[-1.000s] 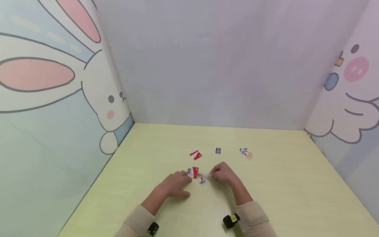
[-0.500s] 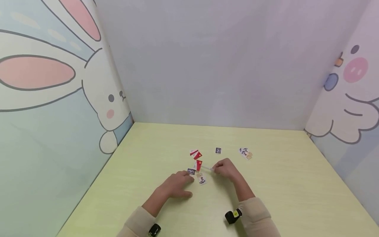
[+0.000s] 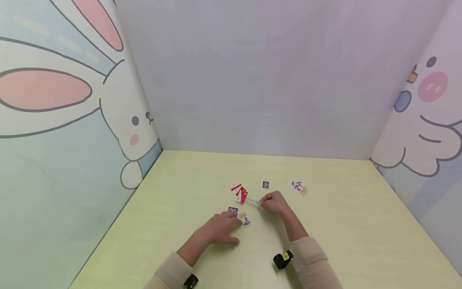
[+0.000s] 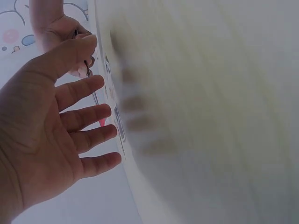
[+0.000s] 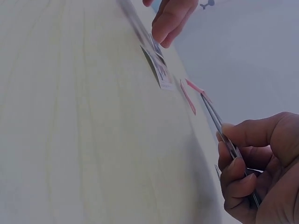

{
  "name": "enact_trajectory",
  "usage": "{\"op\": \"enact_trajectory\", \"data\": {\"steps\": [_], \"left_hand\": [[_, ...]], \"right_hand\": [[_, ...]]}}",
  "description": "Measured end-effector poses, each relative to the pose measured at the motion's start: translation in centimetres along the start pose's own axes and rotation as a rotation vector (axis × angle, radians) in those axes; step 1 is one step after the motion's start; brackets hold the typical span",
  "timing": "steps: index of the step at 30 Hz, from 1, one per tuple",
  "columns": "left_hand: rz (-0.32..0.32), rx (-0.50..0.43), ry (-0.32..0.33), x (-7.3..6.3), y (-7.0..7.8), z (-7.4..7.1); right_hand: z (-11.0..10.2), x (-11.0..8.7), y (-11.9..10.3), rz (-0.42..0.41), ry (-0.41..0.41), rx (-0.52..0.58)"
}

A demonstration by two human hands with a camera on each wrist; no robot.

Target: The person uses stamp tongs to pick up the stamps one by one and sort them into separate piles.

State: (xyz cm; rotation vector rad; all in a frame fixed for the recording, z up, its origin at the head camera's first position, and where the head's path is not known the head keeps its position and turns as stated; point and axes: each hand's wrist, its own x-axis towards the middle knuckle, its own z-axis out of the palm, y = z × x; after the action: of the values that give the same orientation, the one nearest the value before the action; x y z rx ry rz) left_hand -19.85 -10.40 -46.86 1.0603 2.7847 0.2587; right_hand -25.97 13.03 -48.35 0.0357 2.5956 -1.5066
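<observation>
My right hand (image 3: 275,202) grips metal tweezers (image 5: 218,122) between thumb and curled fingers. At their tips is a small red-and-white card (image 3: 242,196), held tilted off the table in the right wrist view. It overlaps the near edge of other red-and-white cards (image 3: 236,186) in the head view. My left hand (image 3: 220,229) hovers low with fingers spread, palm showing in the left wrist view, holding nothing. By its fingertips lie a dark picture card (image 3: 233,209) and a pale card with small figures (image 3: 246,219). Whether the fingertips touch either one I cannot tell.
Farther back on the pale yellow table (image 3: 346,224) lies another small dark card (image 3: 265,184). To its right is a fanned group of pale figure cards (image 3: 299,187). A grey back wall (image 3: 267,80) and cartoon-printed side walls border the table.
My right hand has moved the red-and-white card away from the near dark card, forward to the red group. My left hand has shifted slightly right, toward the pale card.
</observation>
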Motion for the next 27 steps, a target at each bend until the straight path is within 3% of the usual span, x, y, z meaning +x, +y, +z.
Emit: {"op": "enact_trajectory", "data": {"steps": [13, 22, 27], "left_hand": [[0.037, -0.005, -0.038, 0.5, 1.3, -0.1], [0.049, 0.025, -0.044, 0.7, 1.5, 0.1], [0.062, 0.038, -0.037, 0.8, 1.5, 0.4]], "right_hand": [[0.1, 1.3, 0.3, 0.022, 0.059, -0.004], [0.3, 2.8, 0.0, 0.025, 0.087, -0.015], [0.6, 3.5, -0.1, 0.067, 0.095, 0.004]]}}
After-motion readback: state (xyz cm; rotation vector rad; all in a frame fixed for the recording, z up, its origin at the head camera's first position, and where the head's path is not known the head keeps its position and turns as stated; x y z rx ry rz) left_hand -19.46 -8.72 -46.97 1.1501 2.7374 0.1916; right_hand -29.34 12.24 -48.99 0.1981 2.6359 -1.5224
